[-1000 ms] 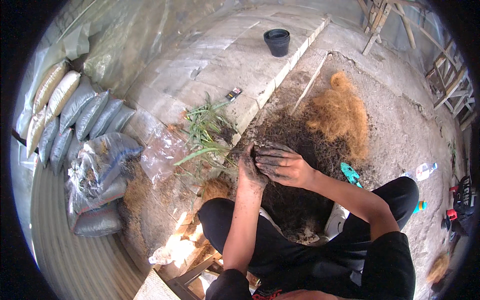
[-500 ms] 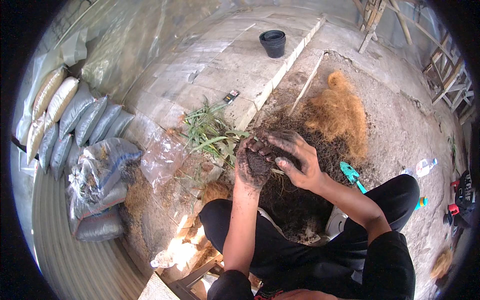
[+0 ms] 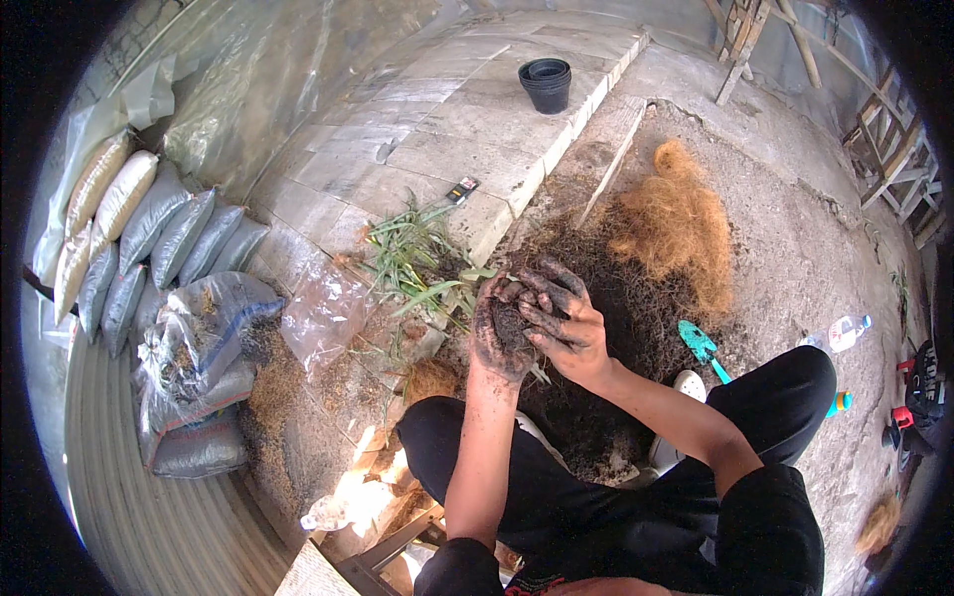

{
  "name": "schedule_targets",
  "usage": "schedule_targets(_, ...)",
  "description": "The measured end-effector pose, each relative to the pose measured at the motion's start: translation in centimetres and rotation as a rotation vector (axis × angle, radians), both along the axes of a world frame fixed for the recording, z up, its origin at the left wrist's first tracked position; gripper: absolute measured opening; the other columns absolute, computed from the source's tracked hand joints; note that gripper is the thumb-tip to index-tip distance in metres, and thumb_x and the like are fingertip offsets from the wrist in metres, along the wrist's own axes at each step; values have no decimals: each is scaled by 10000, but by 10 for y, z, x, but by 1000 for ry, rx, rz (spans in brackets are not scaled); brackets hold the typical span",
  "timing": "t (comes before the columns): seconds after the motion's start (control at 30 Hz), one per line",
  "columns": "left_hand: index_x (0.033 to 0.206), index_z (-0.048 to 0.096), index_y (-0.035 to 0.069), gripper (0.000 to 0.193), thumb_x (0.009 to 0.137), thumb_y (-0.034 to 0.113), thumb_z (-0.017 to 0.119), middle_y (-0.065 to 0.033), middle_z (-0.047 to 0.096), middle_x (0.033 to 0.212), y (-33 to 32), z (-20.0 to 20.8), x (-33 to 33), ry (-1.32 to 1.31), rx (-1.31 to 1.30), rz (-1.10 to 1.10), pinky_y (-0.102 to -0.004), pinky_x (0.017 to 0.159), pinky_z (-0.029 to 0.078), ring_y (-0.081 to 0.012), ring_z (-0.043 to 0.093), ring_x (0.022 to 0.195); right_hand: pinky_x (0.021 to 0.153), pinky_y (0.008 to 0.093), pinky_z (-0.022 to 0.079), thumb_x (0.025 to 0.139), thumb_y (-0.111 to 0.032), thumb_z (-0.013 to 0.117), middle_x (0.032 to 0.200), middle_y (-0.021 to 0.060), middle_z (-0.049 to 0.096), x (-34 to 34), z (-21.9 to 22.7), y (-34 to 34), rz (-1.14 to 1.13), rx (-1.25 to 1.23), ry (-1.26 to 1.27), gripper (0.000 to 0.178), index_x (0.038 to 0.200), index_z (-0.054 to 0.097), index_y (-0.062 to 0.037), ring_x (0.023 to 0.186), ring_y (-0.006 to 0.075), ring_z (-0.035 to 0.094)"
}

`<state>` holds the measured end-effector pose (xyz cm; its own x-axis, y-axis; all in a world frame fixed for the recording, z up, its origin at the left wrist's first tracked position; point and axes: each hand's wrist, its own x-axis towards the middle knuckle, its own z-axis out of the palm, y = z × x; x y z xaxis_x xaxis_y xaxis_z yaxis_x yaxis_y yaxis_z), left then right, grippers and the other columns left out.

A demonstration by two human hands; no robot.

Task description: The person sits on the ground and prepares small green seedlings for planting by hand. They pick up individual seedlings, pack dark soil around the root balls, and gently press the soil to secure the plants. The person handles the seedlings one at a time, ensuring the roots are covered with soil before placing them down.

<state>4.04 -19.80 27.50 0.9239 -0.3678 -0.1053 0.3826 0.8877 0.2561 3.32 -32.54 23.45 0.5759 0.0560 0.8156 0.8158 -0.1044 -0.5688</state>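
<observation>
head view, soil clump: a dark, damp-looking clump (image 3: 510, 325) lies between the two hands, in the left palm, above the ground; it looks roundish, with no clear long axis.
left hand (image 3: 488, 341): cupped, fingers curled round the clump's far side, bearing it; the nearer of the two.
right hand (image 3: 576, 333): fingers bent and a little spread, tips at the clump's right side; whether they pinch any of it is hidden.
leaves: a green leaf (image 3: 479, 273) shows by the left fingertips, pointing left; whether it joins the clump is unclear. beyond lies a tuft of long-leaved plants (image 3: 405, 243).
ground below: loose dark soil (image 3: 571, 407) spreads under the hands and between the legs.
right side: tan fibre (image 3: 679, 238) heaped past the soil, a teal trowel (image 3: 698, 342) near the right knee, a clear bottle (image 3: 843, 335) farther out.
left side: crumpled clear plastic (image 3: 323, 313), then stacked filled bags (image 3: 154, 219) by the sheeting.
far side: nested black pots (image 3: 547, 91) on pale paving (image 3: 397, 119), well apart from the hands.
</observation>
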Motion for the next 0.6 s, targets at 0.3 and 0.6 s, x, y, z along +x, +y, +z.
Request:
schedule_targets(0.3, 899, 592, 109, 228, 963, 281, 455, -46, 654, 899, 2, -10, -6, -123, 30, 72, -337, 741, 542, -190, 638, 861, 1063, 480, 315, 758, -233, 736, 1345, 169, 512, -12, 45, -18, -106, -198, -91, 446, 1175, 660, -94, 1269, 373, 439)
schedule_targets(0.6, 1239, 520, 93, 388, 977, 359, 419, -85, 561, 1204, 6, -30, 10, -181, 26, 88, -377, 955, 449, -231, 552, 1106, 1034, 494, 329, 823, -301, 628, 1297, 102, 538, -15, 89, 8, -231, -562, -195, 389, 1150, 661, -93, 1226, 329, 485)
